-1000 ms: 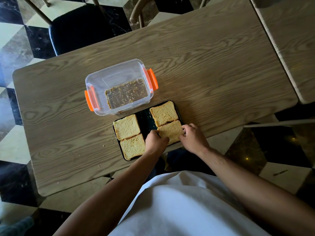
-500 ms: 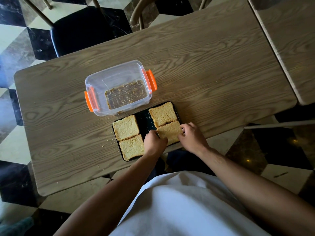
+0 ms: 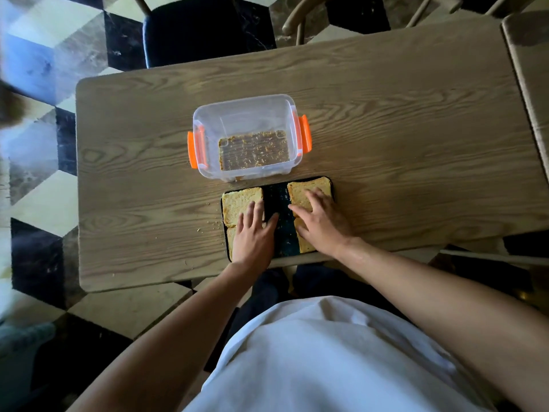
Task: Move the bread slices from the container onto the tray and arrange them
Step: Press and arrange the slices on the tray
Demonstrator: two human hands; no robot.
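Both hands lie flat with fingers spread on the bread slices in the dark tray (image 3: pixel 280 233) at the near edge of the table (image 3: pixel 401 144). The left hand (image 3: pixel 252 234) covers the left column of slices (image 3: pixel 237 200), and the right hand (image 3: pixel 322 223) covers the right column (image 3: pixel 300 188). Neither hand grips anything. The clear container (image 3: pixel 246 120) with orange clips stands just behind the tray, holding only crumbs

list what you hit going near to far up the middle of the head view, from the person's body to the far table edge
white shirt → near table edge → left hand and right hand lying on the bread on the dark tray → clear container → bare table
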